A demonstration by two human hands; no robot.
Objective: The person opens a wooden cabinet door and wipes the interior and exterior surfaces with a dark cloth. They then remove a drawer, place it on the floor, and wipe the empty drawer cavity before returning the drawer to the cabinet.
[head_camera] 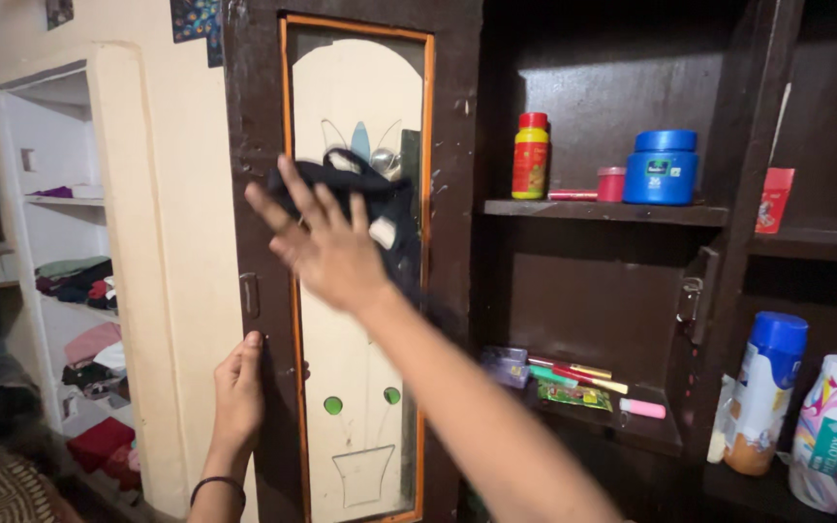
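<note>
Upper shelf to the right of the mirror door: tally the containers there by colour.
Yellow bottle with red cap: 1
Small pink pot: 1
Blue tub: 1
Total: 3

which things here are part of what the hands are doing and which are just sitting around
In hand:
- right hand pressing dark cloth on mirrored door panel
- left hand on dark wooden cupboard door

Lying about:
- yellow bottle with red cap
- blue round jar
- white patterned container
- folded clothes
</note>
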